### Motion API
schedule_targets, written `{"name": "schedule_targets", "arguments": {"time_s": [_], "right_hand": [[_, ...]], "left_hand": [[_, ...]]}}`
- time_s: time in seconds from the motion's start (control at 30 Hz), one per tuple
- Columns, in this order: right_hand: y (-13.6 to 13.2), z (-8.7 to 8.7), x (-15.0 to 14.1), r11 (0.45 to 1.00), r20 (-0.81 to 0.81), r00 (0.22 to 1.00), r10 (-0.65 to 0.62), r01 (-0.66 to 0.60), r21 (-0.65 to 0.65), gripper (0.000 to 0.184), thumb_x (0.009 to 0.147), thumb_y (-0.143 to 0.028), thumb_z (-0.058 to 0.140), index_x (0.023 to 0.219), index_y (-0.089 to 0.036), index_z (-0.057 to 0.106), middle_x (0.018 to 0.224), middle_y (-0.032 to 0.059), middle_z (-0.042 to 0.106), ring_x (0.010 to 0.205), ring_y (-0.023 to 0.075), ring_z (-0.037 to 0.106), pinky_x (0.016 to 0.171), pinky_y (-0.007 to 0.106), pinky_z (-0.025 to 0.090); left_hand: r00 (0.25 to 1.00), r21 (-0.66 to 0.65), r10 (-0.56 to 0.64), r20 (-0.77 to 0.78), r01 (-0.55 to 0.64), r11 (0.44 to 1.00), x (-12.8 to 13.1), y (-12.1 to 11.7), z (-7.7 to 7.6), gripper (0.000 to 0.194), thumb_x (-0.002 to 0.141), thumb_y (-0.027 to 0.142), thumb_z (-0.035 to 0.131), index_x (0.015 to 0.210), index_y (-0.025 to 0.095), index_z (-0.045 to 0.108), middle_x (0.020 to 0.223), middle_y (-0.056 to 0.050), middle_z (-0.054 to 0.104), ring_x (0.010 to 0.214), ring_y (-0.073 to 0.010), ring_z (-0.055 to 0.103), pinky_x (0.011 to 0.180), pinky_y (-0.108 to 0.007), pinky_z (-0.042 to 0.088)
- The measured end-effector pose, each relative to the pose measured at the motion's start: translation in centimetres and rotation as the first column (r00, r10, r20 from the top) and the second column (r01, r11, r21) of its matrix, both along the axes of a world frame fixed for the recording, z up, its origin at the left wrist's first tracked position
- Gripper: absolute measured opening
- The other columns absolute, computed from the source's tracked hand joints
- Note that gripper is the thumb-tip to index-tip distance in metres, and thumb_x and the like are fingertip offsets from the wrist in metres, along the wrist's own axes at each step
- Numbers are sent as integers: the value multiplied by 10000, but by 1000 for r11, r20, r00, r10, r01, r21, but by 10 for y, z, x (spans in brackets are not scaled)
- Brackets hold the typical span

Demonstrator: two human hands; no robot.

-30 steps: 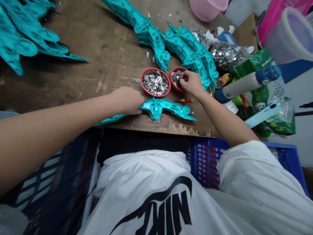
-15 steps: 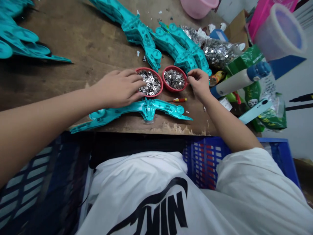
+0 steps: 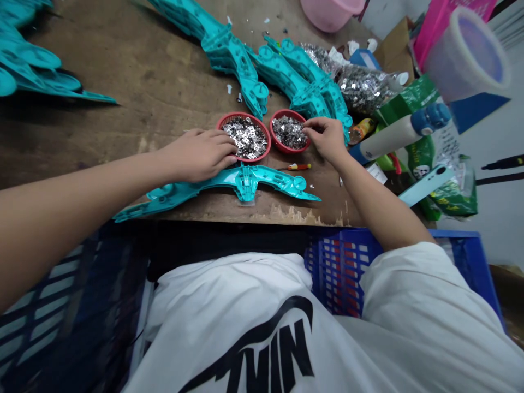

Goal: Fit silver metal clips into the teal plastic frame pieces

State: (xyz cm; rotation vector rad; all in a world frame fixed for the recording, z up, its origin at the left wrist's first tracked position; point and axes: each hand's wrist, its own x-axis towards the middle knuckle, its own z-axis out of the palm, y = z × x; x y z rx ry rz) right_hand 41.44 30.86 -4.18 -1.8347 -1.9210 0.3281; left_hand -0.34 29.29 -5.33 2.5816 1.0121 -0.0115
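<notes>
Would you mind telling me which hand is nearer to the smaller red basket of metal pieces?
The right hand is nearer, its fingertips at the rim of the smaller red basket. The left hand is farther away, on the far side of the larger red basket.

The person is wearing a loose white short-sleeved T-shirt (image 3: 229, 322), with a black Nike swoosh and large black lettering printed across the front, appearing upside down from this view. The wide right sleeve (image 3: 401, 284) is hanging in soft creases. The left forearm (image 3: 82, 202) and right forearm (image 3: 376, 207) are showing bare, as are the left hand (image 3: 196, 155) and right hand (image 3: 325, 139).
</notes>
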Motion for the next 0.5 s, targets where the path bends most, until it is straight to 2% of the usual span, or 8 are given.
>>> {"name": "schedule_targets", "arguments": {"time_s": [0.13,0.27,0.4,0.5], "right_hand": [[-18,21,-10,996,10,997,73,-73,54,262,1097,-333,775,1265,-291,972,1379,126,941,1332,396,862,1287,613,652],[-66,40,-34,983,-81,981,176,-172,59,270,1089,-404,788,1243,-302,985,1230,95,951,1147,362,883,1133,575,705],[-103,36,-57,972,-320,929,185,-221,-80,282,1056,-550,841,1129,-305,960,1078,66,915,866,271,821,871,473,711],[-107,22,-63,957,-481,864,146,-246,-151,401,1048,-687,872,1088,-289,908,984,51,858,776,216,755,777,416,687]], "left_hand": [[1000,29,-26,-10,26,999,-3,2,-2,769,1248,583,271,1695,214,776,1872,-179,676,1820,-399,559,1467,-583,452],[999,28,-18,28,17,999,-4,5,-3,737,1246,581,296,1691,258,788,1834,-150,723,1819,-381,567,1458,-566,452],[995,4,-2,99,2,1000,-3,6,-2,681,1239,579,374,1652,283,827,1814,-131,744,1814,-394,574,1458,-575,444],[987,-1,40,153,-40,999,-3,4,3,644,1236,560,427,1654,299,841,1823,-105,736,1812,-385,573,1457,-586,450]]}}
